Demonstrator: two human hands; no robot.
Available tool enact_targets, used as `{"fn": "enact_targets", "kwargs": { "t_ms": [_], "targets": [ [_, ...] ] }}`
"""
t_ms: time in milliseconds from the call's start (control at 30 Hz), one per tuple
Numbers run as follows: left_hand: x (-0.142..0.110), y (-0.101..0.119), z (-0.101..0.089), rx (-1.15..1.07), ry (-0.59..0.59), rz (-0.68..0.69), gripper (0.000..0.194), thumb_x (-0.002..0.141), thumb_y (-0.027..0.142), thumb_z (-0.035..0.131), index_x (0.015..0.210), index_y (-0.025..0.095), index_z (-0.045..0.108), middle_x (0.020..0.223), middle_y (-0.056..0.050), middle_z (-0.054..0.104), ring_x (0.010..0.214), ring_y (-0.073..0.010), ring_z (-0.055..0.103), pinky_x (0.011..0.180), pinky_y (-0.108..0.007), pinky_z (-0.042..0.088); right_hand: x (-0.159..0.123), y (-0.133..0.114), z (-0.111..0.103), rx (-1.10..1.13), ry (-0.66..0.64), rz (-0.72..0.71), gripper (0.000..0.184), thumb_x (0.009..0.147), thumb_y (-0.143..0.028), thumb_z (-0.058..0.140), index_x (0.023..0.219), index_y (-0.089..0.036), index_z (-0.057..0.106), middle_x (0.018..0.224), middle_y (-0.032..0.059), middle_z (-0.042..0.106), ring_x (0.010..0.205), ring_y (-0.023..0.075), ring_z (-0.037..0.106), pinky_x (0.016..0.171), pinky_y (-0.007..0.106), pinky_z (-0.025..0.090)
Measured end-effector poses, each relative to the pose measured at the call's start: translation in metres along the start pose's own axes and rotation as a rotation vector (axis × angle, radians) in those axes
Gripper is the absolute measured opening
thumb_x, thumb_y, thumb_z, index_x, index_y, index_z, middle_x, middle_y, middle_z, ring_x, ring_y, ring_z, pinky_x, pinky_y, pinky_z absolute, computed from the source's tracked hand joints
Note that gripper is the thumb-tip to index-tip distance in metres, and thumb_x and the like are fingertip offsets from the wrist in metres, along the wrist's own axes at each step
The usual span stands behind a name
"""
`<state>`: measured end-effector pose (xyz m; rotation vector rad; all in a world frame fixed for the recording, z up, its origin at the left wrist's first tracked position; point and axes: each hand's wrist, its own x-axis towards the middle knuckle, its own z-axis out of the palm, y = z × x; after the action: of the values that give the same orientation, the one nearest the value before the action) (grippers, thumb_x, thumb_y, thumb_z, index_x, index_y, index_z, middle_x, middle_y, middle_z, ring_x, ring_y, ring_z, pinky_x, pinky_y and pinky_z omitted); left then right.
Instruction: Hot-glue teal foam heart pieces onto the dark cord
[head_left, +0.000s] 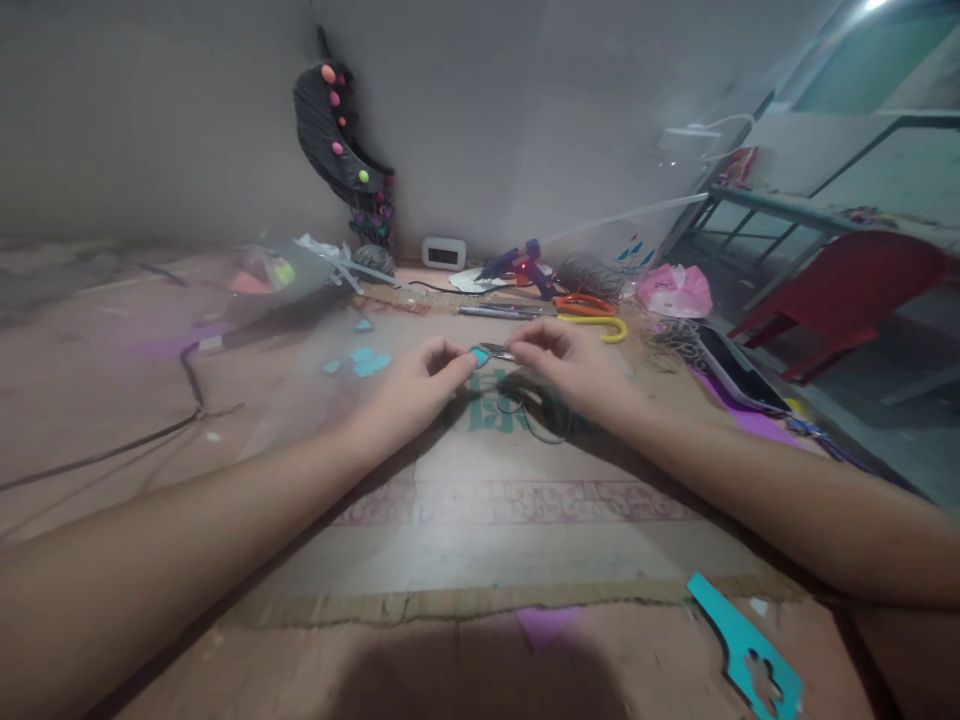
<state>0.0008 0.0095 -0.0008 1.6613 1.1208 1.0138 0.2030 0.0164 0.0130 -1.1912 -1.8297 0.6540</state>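
My left hand pinches a small teal foam piece between thumb and fingertips. My right hand grips a slim metal tool whose tip touches or nearly touches that piece; whether it is tweezers or small scissors is hard to see. Below the hands a thin dark cord curls over the printed cardboard sheet. Several loose teal cut-outs lie left of my left hand. At the lower right is a teal foam strip with a flower-shaped hole.
Behind the hands lie orange-handled scissors, a yellow handle, a glue gun and a white clock. A dark moon ornament hangs on the wall. To the right are a pink bag, phone and red chair.
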Motion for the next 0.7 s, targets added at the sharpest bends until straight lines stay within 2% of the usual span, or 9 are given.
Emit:
{"fn": "enact_targets", "kwargs": {
  "t_ms": [100, 167, 233, 300, 467, 600, 700],
  "targets": [
    [0.002, -0.003, -0.001, -0.031, 0.033, -0.021, 0.02, 0.086, 0.036, 0.059, 0.075, 0.02, 0.057, 0.075, 0.0, 0.061, 0.074, -0.0157, 0.057, 0.071, -0.029, 0.044, 0.013, 0.008, -0.016, -0.13, 0.106, -0.013, 0.027, 0.093, -0.034, 0.053, 0.082, -0.016, 0.069, 0.078, 0.004, 0.069, 0.077, 0.0169, 0.063, 0.075, 0.031, 0.048],
    [0.003, -0.004, -0.001, -0.03, 0.045, -0.023, 0.021, 0.087, 0.038, 0.059, 0.075, 0.02, 0.058, 0.076, 0.0, 0.061, 0.074, -0.0157, 0.057, 0.072, -0.029, 0.044, 0.019, 0.019, -0.023, -0.249, 0.102, -0.041, 0.028, 0.094, -0.034, 0.052, 0.086, -0.016, 0.071, 0.084, 0.0059, 0.071, 0.081, 0.0184, 0.064, 0.078, 0.032, 0.047],
    [0.003, -0.004, -0.001, -0.016, 0.046, -0.023, 0.021, 0.087, 0.038, 0.059, 0.076, 0.02, 0.058, 0.076, 0.0, 0.061, 0.074, -0.0157, 0.056, 0.071, -0.029, 0.044, 0.022, 0.032, -0.023, -0.359, 0.039, -0.099, 0.023, 0.089, -0.032, 0.061, 0.097, -0.014, 0.072, 0.094, 0.0085, 0.072, 0.087, 0.02, 0.064, 0.08, 0.033, 0.048],
    [0.002, -0.003, -0.001, -0.009, 0.041, -0.025, 0.021, 0.087, 0.038, 0.059, 0.074, 0.021, 0.058, 0.075, 0.0, 0.06, 0.072, -0.0156, 0.055, 0.07, -0.029, 0.044, 0.022, 0.044, -0.019, -0.466, -0.047, -0.188, 0.03, 0.085, -0.031, 0.069, 0.108, -0.013, 0.071, 0.101, 0.0106, 0.07, 0.089, 0.0211, 0.064, 0.082, 0.034, 0.048],
    [0.003, -0.003, 0.0, -0.032, 0.021, -0.02, 0.021, 0.086, 0.037, 0.06, 0.073, 0.021, 0.057, 0.074, 0.0, 0.059, 0.071, -0.015, 0.055, 0.067, -0.028, 0.044, 0.019, 0.056, -0.008, -0.722, -0.161, -0.37, 0.029, 0.093, -0.027, 0.057, 0.116, -0.016, 0.07, 0.11, 0.0134, 0.068, 0.1, 0.0249, 0.062, 0.089, 0.038, 0.048],
    [0.004, -0.006, 0.0, -0.035, 0.005, -0.014, 0.021, 0.085, 0.038, 0.06, 0.073, 0.02, 0.057, 0.073, 0.001, 0.059, 0.07, -0.0147, 0.055, 0.068, -0.028, 0.043, 0.019, 0.058, -0.006, -0.81, -0.126, -0.352, 0.033, 0.094, -0.018, 0.045, 0.121, -0.015, 0.065, 0.107, 0.014, 0.068, 0.097, 0.0252, 0.062, 0.087, 0.039, 0.049],
    [0.004, -0.006, 0.0, -0.04, 0.013, -0.02, 0.021, 0.085, 0.038, 0.059, 0.074, 0.02, 0.057, 0.073, 0.001, 0.059, 0.071, -0.0147, 0.055, 0.068, -0.028, 0.043, 0.017, 0.055, -0.008, -0.734, -0.056, -0.325, 0.036, 0.093, -0.015, 0.041, 0.123, -0.015, 0.061, 0.111, 0.0136, 0.065, 0.099, 0.025, 0.061, 0.087, 0.04, 0.049]
  ]
}}
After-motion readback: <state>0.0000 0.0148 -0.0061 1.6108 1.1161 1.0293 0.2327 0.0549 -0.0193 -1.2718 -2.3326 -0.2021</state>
